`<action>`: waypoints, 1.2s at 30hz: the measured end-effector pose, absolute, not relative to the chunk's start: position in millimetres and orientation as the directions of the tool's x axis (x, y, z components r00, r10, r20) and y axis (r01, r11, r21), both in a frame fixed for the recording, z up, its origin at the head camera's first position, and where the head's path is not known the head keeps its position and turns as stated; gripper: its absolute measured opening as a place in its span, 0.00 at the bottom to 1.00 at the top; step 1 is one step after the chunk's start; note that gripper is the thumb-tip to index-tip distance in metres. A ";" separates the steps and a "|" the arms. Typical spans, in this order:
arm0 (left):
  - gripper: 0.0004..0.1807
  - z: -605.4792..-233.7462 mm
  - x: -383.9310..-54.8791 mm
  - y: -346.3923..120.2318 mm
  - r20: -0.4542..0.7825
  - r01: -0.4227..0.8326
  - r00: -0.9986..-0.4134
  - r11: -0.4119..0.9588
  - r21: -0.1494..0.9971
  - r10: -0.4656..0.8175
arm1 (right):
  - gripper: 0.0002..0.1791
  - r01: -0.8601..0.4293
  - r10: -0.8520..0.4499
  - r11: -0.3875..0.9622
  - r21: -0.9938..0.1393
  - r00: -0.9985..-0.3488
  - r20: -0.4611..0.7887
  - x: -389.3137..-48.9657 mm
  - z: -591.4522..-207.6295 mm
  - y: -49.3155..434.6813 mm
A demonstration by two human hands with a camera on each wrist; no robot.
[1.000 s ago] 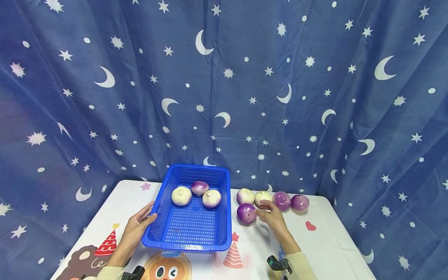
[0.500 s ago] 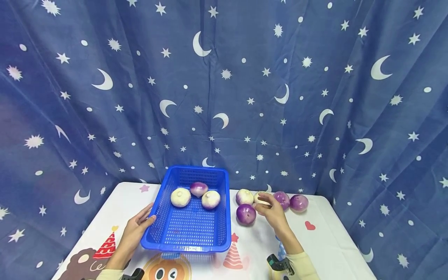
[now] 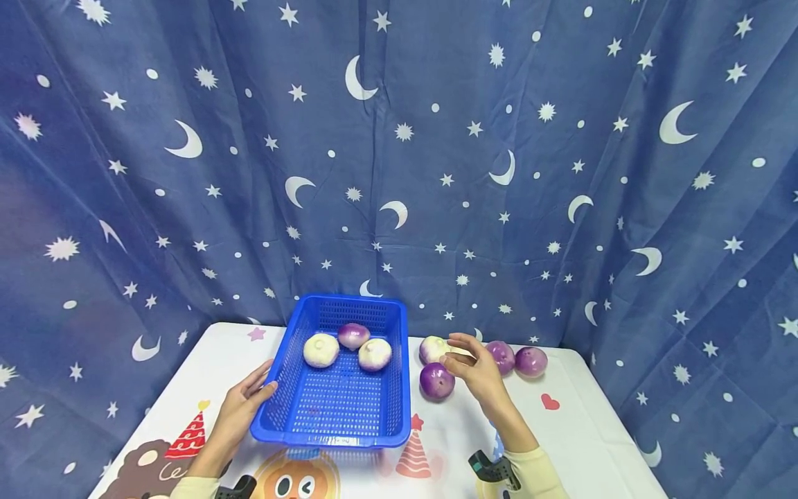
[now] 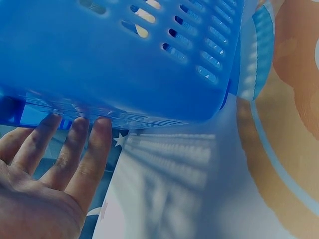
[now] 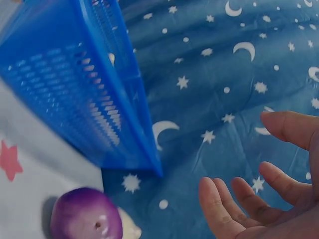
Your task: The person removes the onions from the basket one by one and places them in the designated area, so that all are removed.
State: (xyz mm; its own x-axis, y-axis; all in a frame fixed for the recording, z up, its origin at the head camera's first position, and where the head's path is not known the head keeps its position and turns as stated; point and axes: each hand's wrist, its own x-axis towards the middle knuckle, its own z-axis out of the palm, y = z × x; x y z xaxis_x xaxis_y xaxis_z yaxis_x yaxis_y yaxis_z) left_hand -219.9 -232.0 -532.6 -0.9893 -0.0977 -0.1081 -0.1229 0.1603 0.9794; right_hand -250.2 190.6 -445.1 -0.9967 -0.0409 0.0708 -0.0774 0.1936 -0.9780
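My left hand [image 3: 240, 405] touches the left side of a blue plastic basket [image 3: 337, 441]; in the left wrist view its straight fingers [image 4: 82, 154] rest against the perforated wall. Inside the basket lie two whitish turnips [image 3: 321, 351] and a purple one [image 3: 353, 335]. My right hand [image 3: 480, 374] hovers over the loose turnips with nothing in it, its fingers spread and slightly bent. Nearest to it are a glossy purple turnip [image 3: 437, 381] and a pale turnip [image 3: 431, 348]. Another pale turnip is mostly hidden behind the hand.
Two purple turnips [image 3: 530, 362] sit at the right back of the table. A white printed cloth [image 3: 586, 423] covers the table. Behind its back edge hangs a blue curtain [image 3: 436, 208] with moons and stars.
My right hand has shifted a little left and upward over the turnips, still holding nothing. My left hand and the basket stay in place.
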 end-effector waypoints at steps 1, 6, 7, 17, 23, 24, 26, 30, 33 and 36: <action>0.35 -532.3 -220.2 -232.1 -0.110 -0.125 -0.989 0.165 0.978 -0.097 | 0.29 -0.082 -0.048 0.188 -0.979 -0.996 0.075 -249.9 -443.5 188.8; 0.35 -531.6 -221.5 -231.9 -0.116 -0.132 -0.988 0.172 0.976 -0.100 | 0.28 -0.109 -0.079 0.158 -0.981 -0.992 0.098 -249.2 -437.3 178.7; 0.35 -531.5 -221.4 -231.8 -0.120 -0.136 -0.988 0.172 0.976 -0.101 | 0.29 -0.114 -0.087 0.149 -0.982 -0.991 0.102 -248.8 -435.6 176.5; 0.35 -531.8 -220.5 -232.1 -0.126 -0.143 -0.986 0.168 0.975 -0.107 | 0.29 -0.129 -0.146 0.065 -0.990 -0.982 0.118 -246.5 -424.9 153.3; 0.35 -531.9 -219.2 -232.2 -0.120 -0.135 -0.987 0.146 0.980 -0.105 | 0.31 -0.129 -0.182 0.045 -0.991 -0.976 0.119 -246.6 -422.6 138.2; 0.35 -531.9 -218.8 -232.1 -0.119 -0.133 -0.988 0.143 0.981 -0.103 | 0.31 -0.131 -0.187 0.045 -0.990 -0.975 0.121 -246.3 -422.6 135.8; 0.35 -532.4 -218.1 -232.3 -0.117 -0.131 -0.988 0.144 0.981 -0.105 | 0.31 -0.131 -0.199 0.048 -0.990 -0.973 0.119 -245.4 -422.9 131.3; 0.36 -533.0 -217.2 -232.9 -0.123 -0.139 -0.987 0.157 0.978 -0.106 | 0.31 -0.132 -0.218 0.066 -0.989 -0.969 0.114 -243.1 -423.1 122.0; 0.35 -532.6 -217.9 -232.7 -0.124 -0.140 -0.987 0.165 0.976 -0.107 | 0.30 -0.135 -0.228 0.071 -0.988 -0.967 0.115 -243.2 -422.8 114.9; 0.35 -532.0 -219.4 -231.5 -0.124 -0.141 -0.986 0.166 0.976 -0.111 | 0.30 -0.117 -0.229 0.050 -0.992 -0.968 0.103 -244.3 -422.8 108.2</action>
State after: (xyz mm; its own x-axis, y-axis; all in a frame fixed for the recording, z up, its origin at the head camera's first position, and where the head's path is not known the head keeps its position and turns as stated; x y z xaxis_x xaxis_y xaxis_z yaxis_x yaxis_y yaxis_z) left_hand -219.4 -231.5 -532.0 -0.9861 -0.1110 -0.1236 -0.1411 0.1663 0.9759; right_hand -244.3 108.2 -422.8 -0.9680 -0.2288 0.1029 -0.1172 0.0498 -0.9919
